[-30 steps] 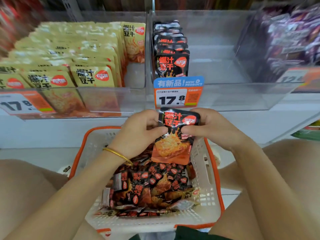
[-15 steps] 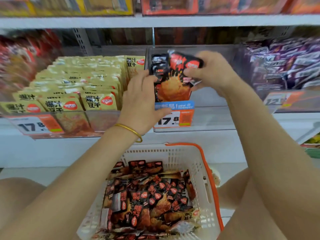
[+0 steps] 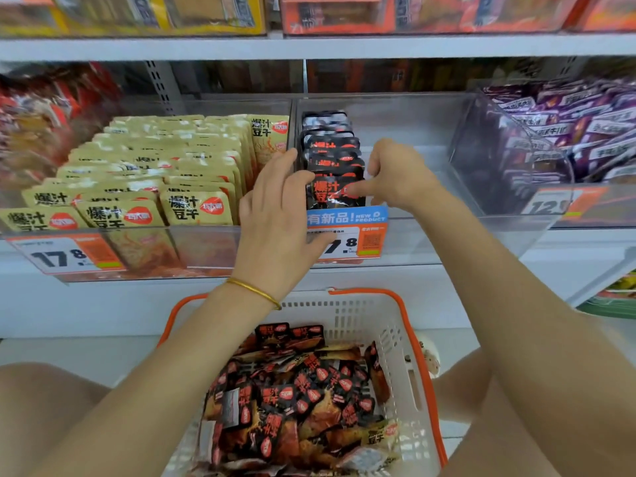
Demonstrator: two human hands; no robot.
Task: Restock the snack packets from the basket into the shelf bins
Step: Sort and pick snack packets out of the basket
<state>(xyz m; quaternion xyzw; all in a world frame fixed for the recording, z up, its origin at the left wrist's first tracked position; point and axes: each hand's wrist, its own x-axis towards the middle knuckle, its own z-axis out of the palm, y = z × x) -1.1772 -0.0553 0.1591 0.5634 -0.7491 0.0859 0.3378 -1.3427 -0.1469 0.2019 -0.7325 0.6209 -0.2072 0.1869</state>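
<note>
While the front black packet [image 3: 335, 192] stands upright at the head of a row of black packets [image 3: 328, 146] along the left side of the middle bin [image 3: 430, 239], our two hands meet on it from either side. Our right hand [image 3: 395, 177] reaches over the bin's front wall from the right. Its forefinger [image 3: 354, 191] lies straight against the packet's printed face beside the red logo, and the other fingers are loosely curled and hold nothing. Our left hand [image 3: 275, 215] is spread with straight fingers across the bin's left wall, its fingertips [image 3: 303, 177] at the packet's left edge. Its thumb lies over the blue price tag [image 3: 347, 218] clipped to the bin's front. Neither hand pinches the packet, which is only touched, on its face and at its left edge.

A gold bangle [image 3: 254, 290] circles our left wrist just below the bin's front. Left of the bin, yellow packets [image 3: 155, 173] stand in tight rows in the neighbouring bin, behind an orange price tag [image 3: 69, 256]. Right of the bin, purple packets [image 3: 568, 132] are heaped in an angled clear bin. Below the bin and nearer to us sits the white basket [image 3: 395, 339] with its orange rim, between our knees. It holds a loose heap of black snack packets [image 3: 296, 401] printed like the front one. Above the bin runs a shelf [image 3: 309, 46] of boxed goods, too blurred to read.
</note>
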